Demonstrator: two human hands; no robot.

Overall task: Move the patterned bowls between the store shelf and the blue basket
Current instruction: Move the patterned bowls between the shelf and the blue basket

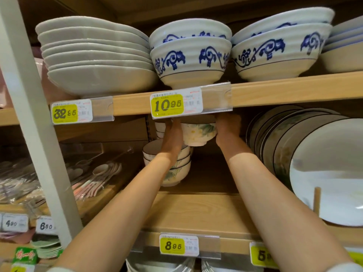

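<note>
Both my arms reach into the middle shelf. My left hand and my right hand clasp a floral patterned bowl from either side and hold it in the air, just under the upper shelf's edge. The bowl's rim is hidden behind that edge. Below my left wrist a stack of similar floral bowls stands on the shelf, with more bowls behind it. The blue basket is not in view.
On the upper shelf sit white dishes and blue-scroll bowls. Floral plates lean upright to the right. Packaged spoons lie at left beside a white post.
</note>
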